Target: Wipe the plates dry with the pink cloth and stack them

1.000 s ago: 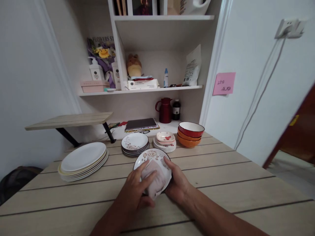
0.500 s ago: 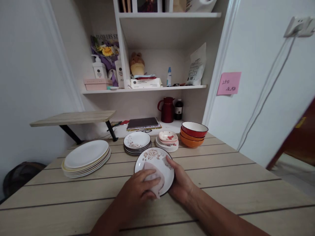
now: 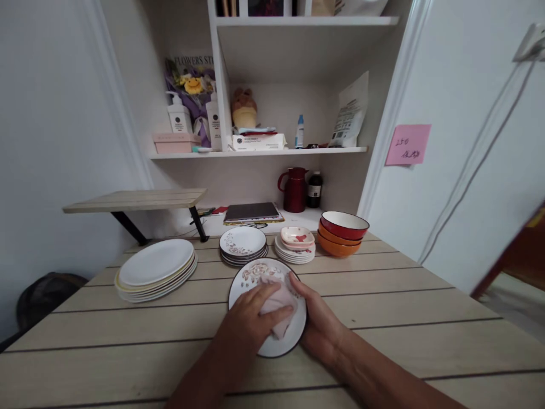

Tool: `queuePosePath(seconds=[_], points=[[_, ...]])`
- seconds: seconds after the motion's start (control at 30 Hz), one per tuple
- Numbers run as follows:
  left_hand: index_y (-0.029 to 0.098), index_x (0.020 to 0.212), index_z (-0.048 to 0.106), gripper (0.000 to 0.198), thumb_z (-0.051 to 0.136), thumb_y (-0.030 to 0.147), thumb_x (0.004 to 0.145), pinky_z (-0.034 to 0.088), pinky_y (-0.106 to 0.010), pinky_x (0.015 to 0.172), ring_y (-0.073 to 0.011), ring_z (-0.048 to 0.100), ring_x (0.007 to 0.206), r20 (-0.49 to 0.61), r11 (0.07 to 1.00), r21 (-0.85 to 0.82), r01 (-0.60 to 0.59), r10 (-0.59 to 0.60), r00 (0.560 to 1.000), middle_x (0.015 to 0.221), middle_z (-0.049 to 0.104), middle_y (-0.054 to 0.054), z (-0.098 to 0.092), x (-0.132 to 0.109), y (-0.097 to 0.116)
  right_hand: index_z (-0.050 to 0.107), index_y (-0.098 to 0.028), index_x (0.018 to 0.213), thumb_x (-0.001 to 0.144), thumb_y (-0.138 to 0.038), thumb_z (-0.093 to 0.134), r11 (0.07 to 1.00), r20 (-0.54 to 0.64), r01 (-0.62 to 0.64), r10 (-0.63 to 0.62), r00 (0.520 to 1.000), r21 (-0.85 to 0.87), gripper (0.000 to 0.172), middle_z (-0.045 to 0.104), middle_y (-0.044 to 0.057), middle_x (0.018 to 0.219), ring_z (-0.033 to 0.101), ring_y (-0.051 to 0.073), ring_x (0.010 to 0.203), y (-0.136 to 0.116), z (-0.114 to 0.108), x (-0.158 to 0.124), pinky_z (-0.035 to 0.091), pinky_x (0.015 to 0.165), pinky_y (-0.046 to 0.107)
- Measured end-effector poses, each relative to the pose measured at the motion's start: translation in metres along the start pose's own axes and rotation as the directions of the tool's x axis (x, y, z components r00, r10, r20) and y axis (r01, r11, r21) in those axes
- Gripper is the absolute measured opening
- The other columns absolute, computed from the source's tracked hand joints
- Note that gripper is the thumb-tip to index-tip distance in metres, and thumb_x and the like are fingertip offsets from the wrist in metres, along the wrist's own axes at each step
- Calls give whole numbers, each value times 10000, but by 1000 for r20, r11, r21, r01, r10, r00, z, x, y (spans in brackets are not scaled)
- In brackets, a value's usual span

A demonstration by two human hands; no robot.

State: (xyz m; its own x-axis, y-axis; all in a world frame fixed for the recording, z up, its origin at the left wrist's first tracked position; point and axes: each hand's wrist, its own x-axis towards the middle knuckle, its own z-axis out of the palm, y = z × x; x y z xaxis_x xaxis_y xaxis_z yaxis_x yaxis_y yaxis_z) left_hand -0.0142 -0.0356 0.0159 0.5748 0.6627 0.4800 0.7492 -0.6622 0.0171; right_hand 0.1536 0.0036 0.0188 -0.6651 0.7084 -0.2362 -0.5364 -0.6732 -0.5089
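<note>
A white plate (image 3: 251,278) with a dark rim and brown flower print is tilted up in front of me. My right hand (image 3: 319,318) grips its right edge, thumb on the face and the other fingers behind, mostly hidden. My left hand (image 3: 255,312) presses a pale pink cloth (image 3: 279,304) flat against the plate's face, its fingers curled over the cloth. Just behind stands a stack of matching flowered plates (image 3: 242,241). Beside that stack, small square dishes (image 3: 297,236) sit on a pile of small white plates (image 3: 293,255).
White oval plates (image 3: 157,264) are stacked at the left, near a raised wooden shelf (image 3: 136,200). Red and orange bowls (image 3: 344,227) are nested at the right. Behind stand a dark red jug (image 3: 294,190), a dark bottle (image 3: 314,190) and a black flat folder (image 3: 251,212).
My left hand has slid the cloth a little up and right across the plate. The plate now faces me more and sits slightly lower. The whole view has shifted a little.
</note>
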Motion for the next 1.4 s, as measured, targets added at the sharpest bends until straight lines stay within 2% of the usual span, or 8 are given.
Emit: queuePosePath(seconds=[0.2,0.43,0.6,0.77,0.93,1.07,1.2,1.4], points=[[349,1320,494,515,552,135,855,285,-541,1121,-238,415,1324,-46,990,124,60,-55,997,1452,446,-45,-12,1,-12,566,-112,1259,845,-518,551,999,31,-44,44,999,-7,580,720,137,1035,676,245,895,12,9,-2,441,943,399],[238,1289,528,440,568,198,853,435,-464,1042,-250,537,1220,-64,962,227,150,-139,988,1296,598,-98,6,-7,-21,572,-158,1248,840,-530,530,994,-60,60,-55,997,87,553,719,117,1063,651,264,991,-3,-1,6,429,950,441],[237,1275,545,389,494,189,892,494,-424,988,-253,542,1218,-155,973,231,11,25,988,1296,596,-102,23,-7,-8,568,-124,1243,832,-567,513,992,-45,78,-74,996,96,607,713,140,1066,643,274,1007,-11,-8,7,444,936,439],[214,1292,527,399,451,143,906,427,-453,1056,-242,451,1308,-171,954,284,-96,149,974,1377,527,-115,11,4,4,570,-83,1244,824,-500,577,997,-12,-4,5,1000,83,591,716,150,1044,656,246,986,1,2,1,445,947,364],[250,1335,479,466,543,213,875,353,-512,1099,-257,444,1313,-166,948,292,129,-83,983,1410,501,-87,-1,3,-11,584,-116,1233,834,-503,562,1000,16,10,-11,1000,29,557,728,128,1021,669,253,948,8,6,2,443,945,404],[197,1252,553,381,543,271,879,435,-499,1036,-278,552,1205,-176,921,305,242,-195,965,1279,612,-122,10,-9,-28,578,-165,1237,819,-530,563,996,-57,82,-81,995,24,555,728,108,1043,660,261,980,-1,0,6,439,943,439],[192,1226,568,352,527,256,882,508,-447,964,-271,590,1154,-164,936,303,181,-136,977,1243,634,-124,25,-12,-22,585,-168,1219,819,-526,556,988,-146,136,-124,981,73,537,741,94,1002,661,259,983,-11,-7,7,444,938,435],[168,1302,508,406,441,142,903,455,-402,1034,-224,485,1278,-110,947,308,-94,133,985,1353,554,-114,19,1,9,602,-70,1175,844,-501,542,994,-38,57,-53,998,96,547,735,143,982,674,243,951,-6,-2,5,450,943,362]])
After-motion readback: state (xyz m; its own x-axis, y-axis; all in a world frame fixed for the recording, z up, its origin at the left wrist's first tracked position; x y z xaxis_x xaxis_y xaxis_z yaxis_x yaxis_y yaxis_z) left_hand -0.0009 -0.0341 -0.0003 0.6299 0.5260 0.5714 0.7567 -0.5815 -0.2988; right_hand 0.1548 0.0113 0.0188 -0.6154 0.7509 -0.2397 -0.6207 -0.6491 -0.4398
